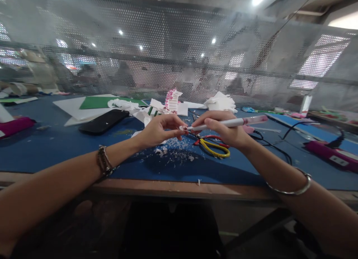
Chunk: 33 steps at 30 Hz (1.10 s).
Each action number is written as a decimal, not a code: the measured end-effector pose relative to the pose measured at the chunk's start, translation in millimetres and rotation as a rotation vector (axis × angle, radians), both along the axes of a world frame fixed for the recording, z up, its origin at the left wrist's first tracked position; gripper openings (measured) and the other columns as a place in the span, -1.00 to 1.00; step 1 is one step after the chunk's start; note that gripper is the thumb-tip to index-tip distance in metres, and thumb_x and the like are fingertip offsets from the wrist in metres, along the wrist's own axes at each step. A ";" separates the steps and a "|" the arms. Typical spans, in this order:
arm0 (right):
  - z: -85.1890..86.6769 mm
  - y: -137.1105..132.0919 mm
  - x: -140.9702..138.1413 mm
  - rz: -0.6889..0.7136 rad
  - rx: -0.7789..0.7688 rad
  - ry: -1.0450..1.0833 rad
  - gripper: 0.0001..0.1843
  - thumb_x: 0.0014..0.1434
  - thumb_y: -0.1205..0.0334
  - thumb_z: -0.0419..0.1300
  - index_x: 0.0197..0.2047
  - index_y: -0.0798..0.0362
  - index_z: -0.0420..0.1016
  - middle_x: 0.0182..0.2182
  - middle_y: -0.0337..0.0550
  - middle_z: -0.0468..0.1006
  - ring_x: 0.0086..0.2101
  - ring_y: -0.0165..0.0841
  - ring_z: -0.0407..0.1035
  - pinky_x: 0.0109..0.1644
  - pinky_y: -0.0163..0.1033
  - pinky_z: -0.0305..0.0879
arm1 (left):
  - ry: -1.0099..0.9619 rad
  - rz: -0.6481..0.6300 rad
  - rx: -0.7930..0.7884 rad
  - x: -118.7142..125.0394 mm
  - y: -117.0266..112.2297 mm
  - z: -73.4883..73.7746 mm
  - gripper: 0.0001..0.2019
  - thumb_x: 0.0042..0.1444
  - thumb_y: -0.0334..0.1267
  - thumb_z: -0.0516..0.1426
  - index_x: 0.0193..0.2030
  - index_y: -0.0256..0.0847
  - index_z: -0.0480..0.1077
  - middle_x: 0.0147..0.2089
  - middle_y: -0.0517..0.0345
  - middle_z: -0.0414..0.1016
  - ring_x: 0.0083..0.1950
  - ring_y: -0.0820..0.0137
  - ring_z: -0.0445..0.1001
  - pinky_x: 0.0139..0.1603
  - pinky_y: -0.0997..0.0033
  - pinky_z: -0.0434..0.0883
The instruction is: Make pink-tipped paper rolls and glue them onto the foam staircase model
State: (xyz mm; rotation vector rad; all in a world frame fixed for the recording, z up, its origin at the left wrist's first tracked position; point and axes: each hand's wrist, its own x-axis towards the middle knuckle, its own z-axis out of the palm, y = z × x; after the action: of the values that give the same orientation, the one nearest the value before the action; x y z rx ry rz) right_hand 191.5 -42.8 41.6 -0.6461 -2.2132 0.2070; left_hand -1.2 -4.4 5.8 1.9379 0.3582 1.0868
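Note:
Over the blue tabletop my left hand pinches a tiny white and dark red piece, too small to name. My right hand is closed around a white pen with a pinkish clear end. The pen's tip meets the small piece or lies right beside it. Below both hands are scattered white paper scraps. Scissors with yellow and red handles lie under my right hand, their blades partly hidden.
A black phone-like slab lies at left, near white sheets and a green sheet. Behind my hands are a strip of pink pieces and white papers. At right are a magenta power strip and black cables.

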 end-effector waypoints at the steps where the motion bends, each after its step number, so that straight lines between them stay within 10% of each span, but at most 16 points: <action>1: 0.0 0.1 -0.3 -0.012 0.008 0.003 -0.73 0.11 0.28 -0.01 -0.41 0.15 0.50 -0.48 -0.21 0.54 -0.44 -0.52 0.40 -0.38 -0.45 0.28 | 0.002 -0.005 0.010 -0.2 0.4 -0.4 -0.86 -0.13 -0.33 0.22 -0.42 -0.31 0.35 -0.50 0.19 0.46 -0.50 0.54 0.43 -0.44 0.55 0.42; 33: -3.2 -2.9 -0.8 -0.010 0.077 -0.054 -0.74 0.13 0.28 -0.02 -0.34 0.15 0.49 -0.45 -0.20 0.53 -0.43 -0.54 0.37 -0.40 -0.46 0.24 | 0.052 0.042 0.101 -0.7 0.8 -0.2 -0.86 -0.10 -0.33 0.20 -0.40 -0.32 0.32 -0.52 0.23 0.42 -0.54 0.59 0.41 -0.50 0.61 0.39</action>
State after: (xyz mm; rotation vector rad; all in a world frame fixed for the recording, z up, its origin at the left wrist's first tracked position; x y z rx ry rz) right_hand 190.7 -45.7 38.5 -0.6271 -2.2576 0.0992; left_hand -1.9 -3.6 5.7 2.0592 0.3813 1.1015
